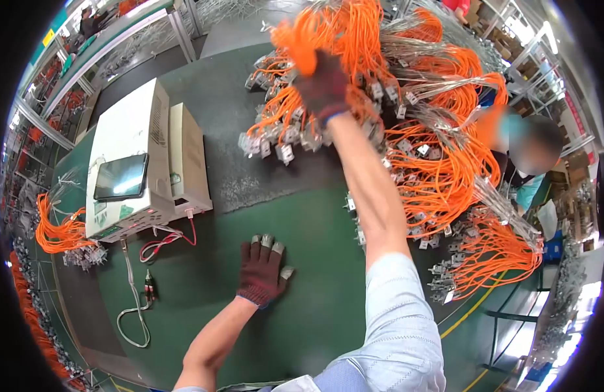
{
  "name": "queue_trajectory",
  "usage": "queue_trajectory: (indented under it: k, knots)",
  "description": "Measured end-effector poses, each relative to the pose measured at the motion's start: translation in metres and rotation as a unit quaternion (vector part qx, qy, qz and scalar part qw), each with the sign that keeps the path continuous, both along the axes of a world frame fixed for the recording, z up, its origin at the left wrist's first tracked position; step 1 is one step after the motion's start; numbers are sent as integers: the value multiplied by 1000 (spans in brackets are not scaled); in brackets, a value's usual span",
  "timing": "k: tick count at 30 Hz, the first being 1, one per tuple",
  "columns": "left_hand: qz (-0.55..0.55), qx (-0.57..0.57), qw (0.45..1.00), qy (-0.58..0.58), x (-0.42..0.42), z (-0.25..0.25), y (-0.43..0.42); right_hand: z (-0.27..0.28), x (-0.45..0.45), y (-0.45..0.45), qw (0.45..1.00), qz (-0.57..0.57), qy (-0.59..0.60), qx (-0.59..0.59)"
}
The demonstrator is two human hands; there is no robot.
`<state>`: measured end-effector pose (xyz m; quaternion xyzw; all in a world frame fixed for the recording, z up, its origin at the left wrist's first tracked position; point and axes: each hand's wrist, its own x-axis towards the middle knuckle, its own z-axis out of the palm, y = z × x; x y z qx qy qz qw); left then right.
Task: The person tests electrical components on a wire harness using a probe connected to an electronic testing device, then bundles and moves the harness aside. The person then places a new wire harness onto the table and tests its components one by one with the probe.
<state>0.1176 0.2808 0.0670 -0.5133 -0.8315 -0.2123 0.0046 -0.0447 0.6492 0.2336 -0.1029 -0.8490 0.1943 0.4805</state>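
My left hand (260,266), in a dark maroon knit glove with grey fingertips, rests palm down on the green mat (315,261), its fingers stretched out and holding nothing. My right hand (323,88), in a matching glove, is extended to the far side of the table. Its fingers are closed around a bundle of orange cables (302,49), smeared by motion. Under and beside that hand lie more orange cables (360,39) with pale connectors (285,153) on their ends.
Left of my hands stands a white bench instrument (122,124) with a phone (121,178) on top. A test lead with clips (149,287) lies before it. Large piles of orange cables (439,189) cover the right side. Another person (534,147) is beyond them.
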Motion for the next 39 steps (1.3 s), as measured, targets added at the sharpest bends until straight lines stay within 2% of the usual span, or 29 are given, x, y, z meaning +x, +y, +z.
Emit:
queue_trajectory:
  k: [1,3,4,6,7,9,11,13,14,15,16,18,20,22,23,25,26,29,32,34,35,37,38,39]
  knots:
    - [-2,-4,1000,7,-2,1,2,-8,2,-9,996,73,-2,60]
    - [-4,-10,1000,16,-2,2,3,-19,7,-41,987,93,-109,73]
    - [2,-21,1000,15,0,1,2,-28,16,-48,984,97,-12,150]
    - [2,-44,999,19,0,-1,2,-33,18,-42,983,124,20,131]
    - [6,-68,997,20,1,-2,1,-24,22,-30,977,137,-115,117]
    - [4,-63,998,18,-1,-4,4,-32,9,10,968,230,-104,2]
    - [-3,-65,998,13,2,-3,-6,-32,-17,76,992,62,-107,21]
    - [-15,-24,999,-32,-9,-2,-11,-4,-21,122,991,-74,-80,-81]
    - [-9,-15,1000,-20,-10,-3,-14,-9,-33,150,994,-89,3,-61]
    - [1,-12,1000,-17,-11,-4,-18,15,-6,124,991,-73,21,-110]
    - [-3,-9,1000,-17,-13,-5,-18,12,-10,140,979,-113,-65,-158]
    - [-13,5,1000,-27,-12,-6,-15,-25,2,104,943,-317,13,-101]
    - [5,4,1000,-31,-10,-5,-13,-67,22,79,954,-275,-86,-82]
    - [1,2,999,-32,-12,-7,-12,-66,30,38,904,-370,-200,-70]
    - [0,1,1000,-27,-10,-7,-15,-79,36,31,920,-360,-150,-40]
    - [4,-4,999,-32,-7,-6,-16,-87,58,3,908,-377,-174,-57]
    - [6,-8,999,-33,-8,-6,-13,-108,59,2,920,-364,-144,-24]
    - [9,-28,999,-37,-5,-9,-12,-117,42,-4,917,-362,-154,-62]
    - [2,-54,997,-51,-4,-5,-13,-115,17,24,893,-376,-220,-110]
    - [-10,-59,996,-73,-9,-4,-16,-105,-1,46,887,-386,-229,-106]
    - [-15,-62,995,-73,-11,-4,-17,-96,-10,58,898,-359,-211,-140]
    - [-23,-67,995,-67,-15,-4,-13,-77,-39,83,884,-388,-220,-137]
    - [-22,-66,995,-68,-18,-4,-11,-71,-54,89,861,-447,-213,-117]
    - [-22,-61,995,-70,-19,-4,-10,-67,-65,112,879,-389,-260,-94]
